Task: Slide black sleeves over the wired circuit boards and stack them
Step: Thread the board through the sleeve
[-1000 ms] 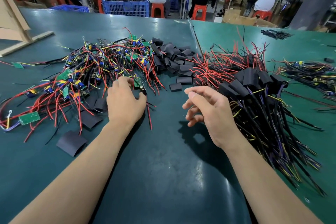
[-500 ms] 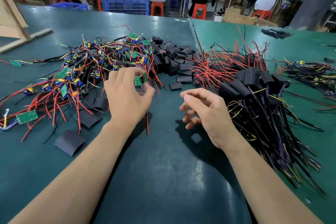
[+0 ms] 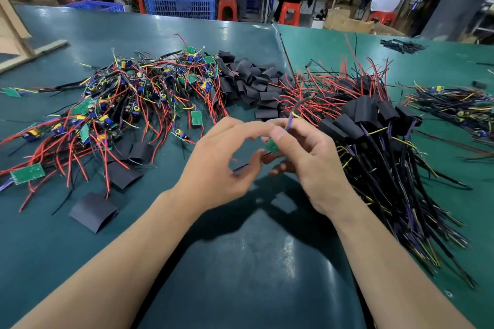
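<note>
A green table fills the view, with people on red stools at benches behind it and a blue crate beyond the far edge. My two hands meet above the middle of the table. My right hand pinches a small green board between thumb and fingers, its wires rising from the grip. My left hand curls beside it, fingertips touching the right hand's; I cannot tell whether it grips the board too. To my left lies a tangle of bare boards with red wires. Loose black sleeves are heaped behind my hands, and one sleeve lies apart near my left forearm. To my right sits the stack of sleeved boards, wires fanning toward me.
</note>
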